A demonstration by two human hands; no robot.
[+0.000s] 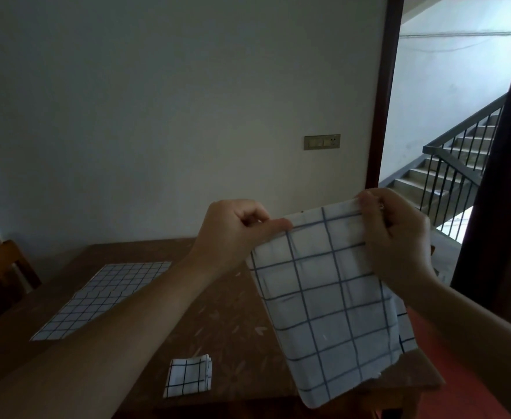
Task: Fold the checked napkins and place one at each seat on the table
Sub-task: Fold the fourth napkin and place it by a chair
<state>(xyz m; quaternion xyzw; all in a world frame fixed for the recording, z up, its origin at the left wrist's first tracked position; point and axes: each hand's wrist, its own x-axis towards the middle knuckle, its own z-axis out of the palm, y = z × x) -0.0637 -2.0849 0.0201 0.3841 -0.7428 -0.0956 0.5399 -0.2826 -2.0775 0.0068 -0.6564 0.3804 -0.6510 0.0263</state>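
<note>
Head view: both hands are raised above the right half of the tabletop [236, 322], holding one checked napkin [329, 300] in the air. The left hand [236, 228] pinches the napkin's upper left corner between thumb and curled fingers. The right hand [396, 237] is closed on the upper right corner, fingers wrapped over the top edge. The cloth looks already doubled; a second layer shows along its right side.

Key relation: the held top edge runs between the two hands and tilts, right corner higher and farther away than the left. The napkin's long axis hangs down from that edge toward the near right corner of the tabletop, lower end free and near the surface; contact cannot be told.

Each hand sits on its own corner, so neither is nearer. Judgement: the next fold likely brings the top edge down to the hanging end, or one corner across to the other.

Also on the tabletop: a small folded napkin [187, 377] at the near edge, below the left forearm, and an unfolded napkin [103, 297] flat toward the left side, well apart from both hands. A chair [3, 267] stands at the left edge.
</note>
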